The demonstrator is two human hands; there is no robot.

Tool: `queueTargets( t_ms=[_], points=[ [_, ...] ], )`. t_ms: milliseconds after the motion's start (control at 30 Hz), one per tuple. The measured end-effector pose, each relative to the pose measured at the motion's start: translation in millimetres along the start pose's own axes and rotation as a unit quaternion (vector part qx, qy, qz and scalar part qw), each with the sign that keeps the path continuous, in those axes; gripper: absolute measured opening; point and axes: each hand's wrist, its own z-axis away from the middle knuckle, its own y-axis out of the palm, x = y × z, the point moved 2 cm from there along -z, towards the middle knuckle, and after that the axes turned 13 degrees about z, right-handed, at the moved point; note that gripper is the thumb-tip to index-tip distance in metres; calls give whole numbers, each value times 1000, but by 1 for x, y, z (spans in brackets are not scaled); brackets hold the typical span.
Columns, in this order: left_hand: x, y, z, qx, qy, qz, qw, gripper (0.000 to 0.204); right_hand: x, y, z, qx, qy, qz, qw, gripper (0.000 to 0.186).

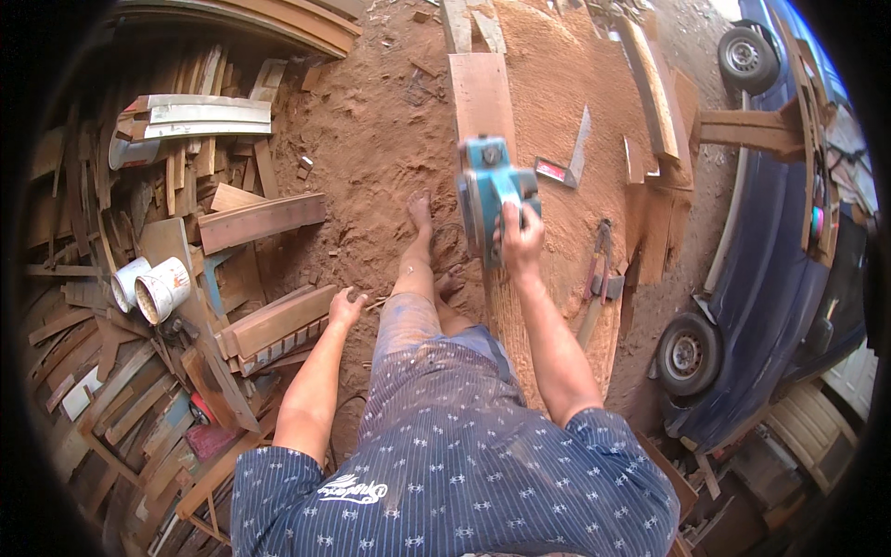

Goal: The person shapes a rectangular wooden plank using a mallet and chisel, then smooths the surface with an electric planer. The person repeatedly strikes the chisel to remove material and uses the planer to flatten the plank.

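My right hand [522,237] is wrapped round the handle of a teal electric planer [492,176]. Under the planer lies a long reddish-brown wooden board [481,88], which runs lengthwise away from me over a sawdust-covered bench. Low on the left, my left hand [348,304] hangs beside stacked planks [283,320], its fingers curled. Whether it holds anything is too small to make out. To the right of the planer rest a try square [577,148] with a metal blade and, nearer me, a hammer or hatchet-like tool [607,286] with a wooden handle.
Sawdust [566,84] covers the bench surface. Thick beams [650,88] lie along its right side. A dark blue vehicle [761,297] stands farther right. Piled offcuts and two white buckets [162,290] fill the left. My bare foot [420,209] is on the reddish ground.
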Motion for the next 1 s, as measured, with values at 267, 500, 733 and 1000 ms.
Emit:
queueTargets(
  t_ms=[267, 500, 733, 1000],
  points=[
    [-3, -18, -4, -21, -29, 71, 997, 69, 102, 64, -232, -23, -29, 19, 999, 59],
    [-58, -11, -23, -40, 48, 90, 994, 69, 115, 76, -291, -3, -15, 15, 1000, 63],
    [-114, 13, -27, -43, 142, 38, 988, 68, 50, 15, -118, 39, 39, -21, 998, 47],
    [-135, 59, -20, -12, 256, 0, 967, 68, -52, -59, 104, 26, 73, -52, 996, 32]
  ],
)
